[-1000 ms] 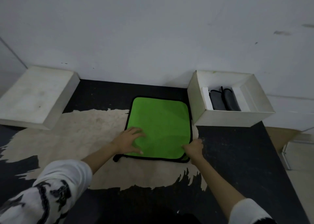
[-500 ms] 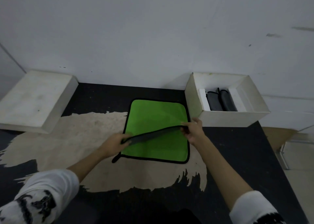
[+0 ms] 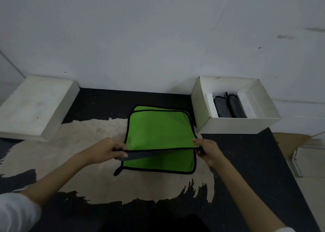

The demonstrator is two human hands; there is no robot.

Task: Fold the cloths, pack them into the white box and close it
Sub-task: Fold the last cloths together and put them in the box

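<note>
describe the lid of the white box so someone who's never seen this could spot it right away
Start at the pale wall behind the black tabletop and go to its far left end. The flat, closed-looking white rectangular lid lies there; unlike the open white cardboard box on the right, nothing shows inside it.

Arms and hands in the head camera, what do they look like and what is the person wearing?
Both forearms are bare, and so are the left hand and right hand: no gloves, rings or watch show. A white sleeve covers the left upper arm; a white cuff edges the right.

white box (image 3: 230,126) just right of green cloth (image 3: 158,128), open table (image 3: 98,106) between cloth and lid (image 3: 35,106)
</note>
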